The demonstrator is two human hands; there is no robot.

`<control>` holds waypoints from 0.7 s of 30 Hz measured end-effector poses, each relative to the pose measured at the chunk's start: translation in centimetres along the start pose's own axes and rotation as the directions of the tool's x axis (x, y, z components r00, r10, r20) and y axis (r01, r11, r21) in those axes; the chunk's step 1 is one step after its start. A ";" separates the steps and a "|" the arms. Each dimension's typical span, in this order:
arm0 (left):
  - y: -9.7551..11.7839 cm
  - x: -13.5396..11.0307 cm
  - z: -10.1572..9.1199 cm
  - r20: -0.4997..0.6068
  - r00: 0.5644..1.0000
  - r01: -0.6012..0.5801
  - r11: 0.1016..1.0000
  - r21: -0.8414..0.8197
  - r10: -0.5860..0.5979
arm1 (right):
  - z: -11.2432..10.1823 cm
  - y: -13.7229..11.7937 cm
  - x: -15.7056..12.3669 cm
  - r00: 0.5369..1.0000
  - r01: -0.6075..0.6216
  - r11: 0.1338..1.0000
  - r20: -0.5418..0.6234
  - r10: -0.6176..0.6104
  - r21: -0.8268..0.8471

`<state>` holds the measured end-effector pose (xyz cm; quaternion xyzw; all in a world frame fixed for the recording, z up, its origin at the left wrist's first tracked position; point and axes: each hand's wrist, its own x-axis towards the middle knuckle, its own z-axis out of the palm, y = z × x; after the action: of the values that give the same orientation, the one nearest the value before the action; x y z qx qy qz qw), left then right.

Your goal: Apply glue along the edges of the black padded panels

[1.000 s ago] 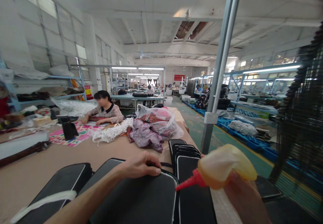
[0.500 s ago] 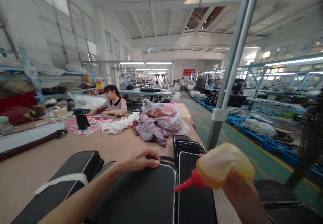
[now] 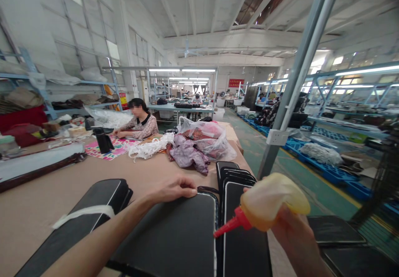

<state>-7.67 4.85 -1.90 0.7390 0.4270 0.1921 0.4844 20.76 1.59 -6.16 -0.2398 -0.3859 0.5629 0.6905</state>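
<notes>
A flat black panel (image 3: pixel 168 231) with a rounded corner lies in front of me, whitish glue along its right edge. At its far edge my left hand (image 3: pixel 174 189) pinches the rim between thumb and curled fingers. Wrapped around a soft squeeze bottle (image 3: pixel 262 210) of yellowish liquid is my right hand (image 3: pixel 288 223). The bottle is tilted, and its red nozzle (image 3: pixel 232 223) points down left with the tip at the panel's right edge. Close by on the right stands an overlapping row of black panels (image 3: pixel 245 227) with pale edge lines.
Left of me lies a black stack (image 3: pixel 77 223) bound with a white strip. Farther back are a plastic bag of fabric (image 3: pixel 205 137), white cord (image 3: pixel 152 146) and a black jug (image 3: pixel 102 141). A co-worker (image 3: pixel 140 121) sits across the table. A metal post (image 3: pixel 289 90) rises at right.
The nozzle tip has slid a little toward me along the panel's right edge. My left hand keeps its hold on the far rim. The whole view has shifted slightly.
</notes>
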 end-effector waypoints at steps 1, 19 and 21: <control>-0.1 -0.1 -0.2 0.004 1.000 0.003 1.000 -0.001 -0.003 | 0.1 0.2 -0.1 1.000 0.002 1.000 -0.010 -0.002 0.005; -3.3 -1.2 -2.4 -0.063 0.998 -0.014 1.000 -0.001 0.014 | 2.3 1.9 -3.0 0.996 -0.063 0.998 -0.058 0.061 -0.019; -3.4 -1.2 -2.5 -0.070 0.998 -0.007 1.000 -0.006 0.007 | 2.4 1.8 -3.1 0.997 -0.050 0.998 -0.060 0.048 -0.035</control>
<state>-11.57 5.79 -3.62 0.7317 0.4404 0.2209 0.4710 17.55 -1.17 -6.87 -0.2783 -0.3694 0.5653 0.6831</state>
